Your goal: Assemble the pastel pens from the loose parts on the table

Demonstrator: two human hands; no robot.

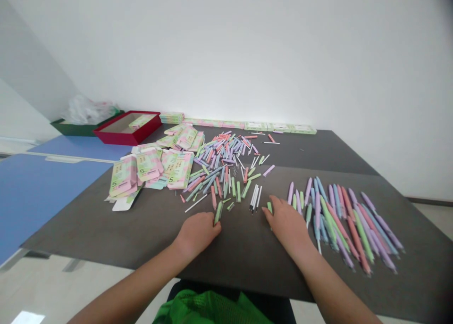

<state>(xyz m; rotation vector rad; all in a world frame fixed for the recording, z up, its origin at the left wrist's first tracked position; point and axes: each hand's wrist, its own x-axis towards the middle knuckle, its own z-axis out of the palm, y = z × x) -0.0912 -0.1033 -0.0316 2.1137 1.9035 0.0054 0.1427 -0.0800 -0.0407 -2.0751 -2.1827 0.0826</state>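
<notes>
A dark grey worktop (240, 253) stands before a white wall (247, 45), carrying a loose heap of pastel pen parts (222, 168) and, to the right, a fanned bank of whole pens (343, 225). The left hand (196, 232) pinches a green pen barrel (218, 212) low at its end, while the right hand (286, 222) lies open, fingertips at a small green piece (269, 207)

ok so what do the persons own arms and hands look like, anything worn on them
Both forearms are bare, with no sleeves in view. The left hand and right hand show no gloves, rings or watch. At the bottom edge is bright green mesh fabric, perhaps worn, though that cannot be told.
</notes>
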